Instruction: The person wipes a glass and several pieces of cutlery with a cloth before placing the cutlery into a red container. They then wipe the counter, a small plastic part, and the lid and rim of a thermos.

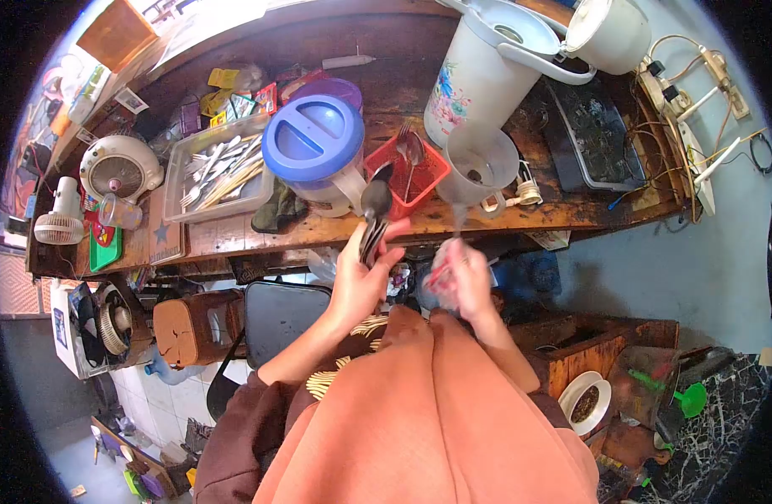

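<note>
My left hand point(360, 277) is closed around a bunch of metal spoons point(376, 202), their bowls pointing up in front of the blue-lidded pitcher point(313, 139). Lower and to the right, my right hand point(474, 281) grips a crumpled white and red cloth point(440, 273). A blurred, spoon-like shape point(459, 217) rises above that hand. Behind the hands, a red plastic basket point(428, 186) holds a fork and a spoon point(414, 149). Beside it stands a clear plastic jug point(497, 164) with something small at its bottom.
On the wooden table point(453, 220), a clear tray point(176, 206) of cutlery lies left of the pitcher. A tall floral thermos point(478, 76) and a dark bin point(562, 151) stand to the right. Small fans point(117, 168) are at far left. A black seat point(285, 323) is below the table edge.
</note>
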`<state>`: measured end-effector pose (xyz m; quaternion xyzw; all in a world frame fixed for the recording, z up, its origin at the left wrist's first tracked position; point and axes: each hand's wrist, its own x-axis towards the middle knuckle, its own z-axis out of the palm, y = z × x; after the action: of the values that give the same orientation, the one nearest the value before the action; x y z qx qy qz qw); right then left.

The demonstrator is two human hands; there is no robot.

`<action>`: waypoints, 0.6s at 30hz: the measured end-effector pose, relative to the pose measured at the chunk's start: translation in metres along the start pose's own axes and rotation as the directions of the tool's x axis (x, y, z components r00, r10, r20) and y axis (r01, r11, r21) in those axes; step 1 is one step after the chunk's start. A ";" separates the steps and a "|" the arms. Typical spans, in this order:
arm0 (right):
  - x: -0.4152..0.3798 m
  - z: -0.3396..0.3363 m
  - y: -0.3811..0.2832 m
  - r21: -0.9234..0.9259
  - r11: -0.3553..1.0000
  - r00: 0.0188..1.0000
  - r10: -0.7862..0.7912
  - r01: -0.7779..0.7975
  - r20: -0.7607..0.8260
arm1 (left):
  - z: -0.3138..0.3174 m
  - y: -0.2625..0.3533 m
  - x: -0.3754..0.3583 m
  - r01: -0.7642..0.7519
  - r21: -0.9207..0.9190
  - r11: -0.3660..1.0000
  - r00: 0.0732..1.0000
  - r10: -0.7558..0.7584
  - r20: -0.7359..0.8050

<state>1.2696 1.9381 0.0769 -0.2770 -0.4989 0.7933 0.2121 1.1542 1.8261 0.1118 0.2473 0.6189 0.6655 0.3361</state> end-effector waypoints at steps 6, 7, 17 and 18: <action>-0.010 0.016 0.009 -0.073 0.997 0.971 0.037 -0.021 0.234 | 0.014 0.001 0.030 -0.266 0.012 0.964 0.961 0.266 -0.069; -0.010 0.013 0.007 -0.068 0.997 0.972 0.037 -0.022 0.233 | 0.016 0.003 0.030 -0.374 0.112 0.921 0.920 0.384 -0.082; -0.015 -0.014 0.018 -0.118 0.992 0.989 0.069 -0.054 0.128 | 0.016 0.099 0.068 -0.719 0.347 0.602 0.440 0.781 -0.443; -0.018 -0.014 0.019 -0.117 0.991 0.989 0.072 -0.057 0.130 | 0.017 0.098 0.072 -0.716 0.349 0.604 0.441 0.780 -0.443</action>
<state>1.2914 1.9290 0.0583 -0.2509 -0.5468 0.7871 0.1363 1.1065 1.8910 0.2046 0.3082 0.5491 0.7500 -0.2025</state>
